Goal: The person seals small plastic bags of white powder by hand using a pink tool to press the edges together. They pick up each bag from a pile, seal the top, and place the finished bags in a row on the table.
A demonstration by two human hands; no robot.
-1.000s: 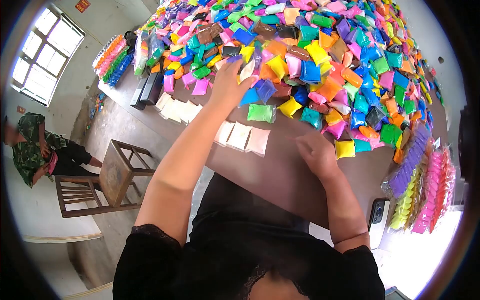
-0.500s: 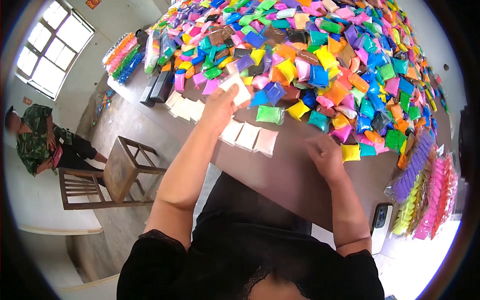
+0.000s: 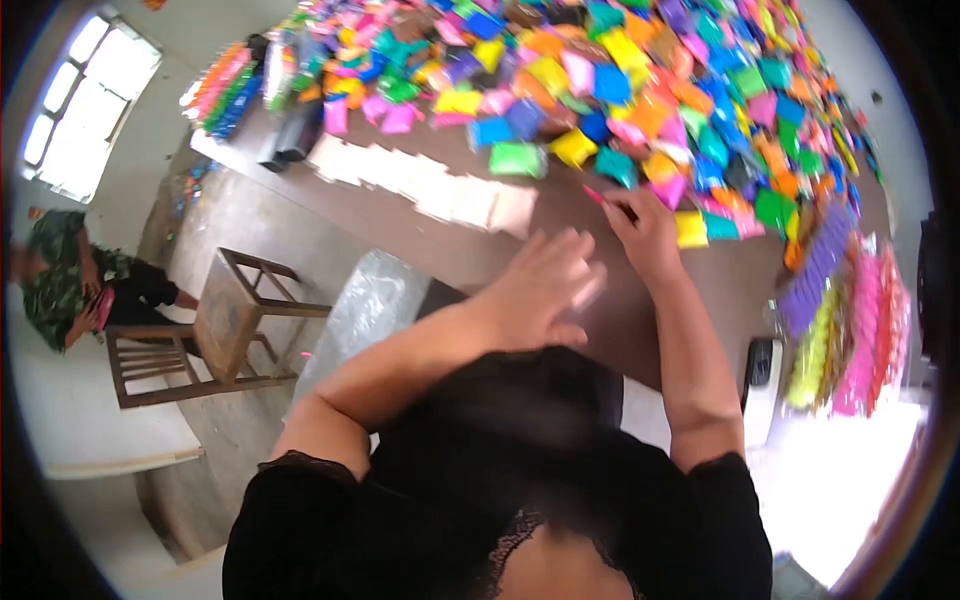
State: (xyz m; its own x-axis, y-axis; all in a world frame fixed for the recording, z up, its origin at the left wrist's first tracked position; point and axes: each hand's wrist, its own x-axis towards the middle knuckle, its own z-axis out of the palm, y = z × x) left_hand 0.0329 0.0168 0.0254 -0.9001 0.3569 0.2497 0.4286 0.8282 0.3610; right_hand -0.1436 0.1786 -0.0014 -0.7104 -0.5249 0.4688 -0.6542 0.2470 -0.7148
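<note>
My left hand (image 3: 545,290) is in front of my body at the table's near edge, fingers spread and a little smeared by motion, with nothing in it. Just beyond it, a row of flat white packets (image 3: 440,192) lies overlapping along the brown table (image 3: 560,215). My right hand (image 3: 642,232) hovers over the table to the right, thumb and fingers pinching a thin pink stick-like thing (image 3: 594,195); its kind is not clear. A green packet (image 3: 517,159) and a yellow packet (image 3: 691,230) lie near the hands.
A large heap of small coloured packets (image 3: 610,85) covers the table's far side. Bagged coloured twists (image 3: 820,270) lie at right, by a phone (image 3: 762,365). Clear plastic (image 3: 370,310) is left of my lap. A wooden chair (image 3: 235,320) and a seated person (image 3: 75,280) are farther left.
My left hand has let go of a white packet, now among the row, and come back toward my body, opening. A thin pink thing now shows in my right hand. The view has shifted slightly.
</note>
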